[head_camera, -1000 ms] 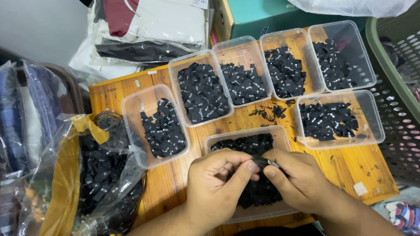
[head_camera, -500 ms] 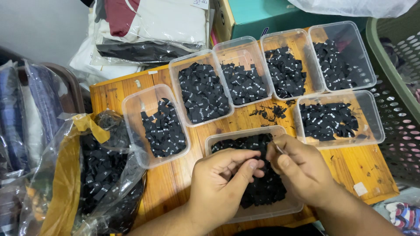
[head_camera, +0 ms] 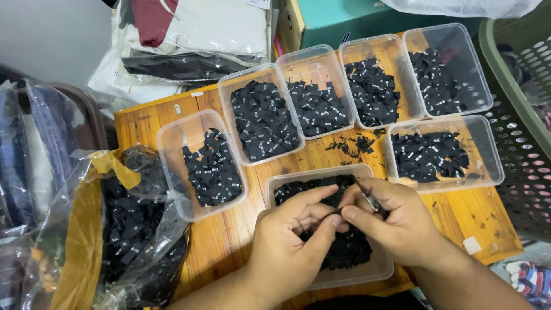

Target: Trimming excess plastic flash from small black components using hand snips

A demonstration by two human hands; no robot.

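Observation:
Both hands meet over the nearest clear plastic tub point(head_camera: 275, 185), which holds a heap of small black fabric labels point(head_camera: 344, 252). My left hand point(head_camera: 290, 244) pinches a black label between thumb and fingers. My right hand point(head_camera: 396, 221) grips a small pair of metal snips point(head_camera: 370, 200) and its fingertips touch the same label. The label itself is mostly hidden by the fingers.
Several more clear tubs of black labels point(head_camera: 264, 123) stand on the wooden board point(head_camera: 229, 241). A clear bag of black labels point(head_camera: 129, 229) lies at the left. Folded clothes point(head_camera: 195, 40) and a teal box point(head_camera: 344, 17) sit behind; a green basket point(head_camera: 525, 115) is at the right.
The hands were joined, drew slightly apart half a second ago, and have come together again over the near tub, with the snips showing in my right hand.

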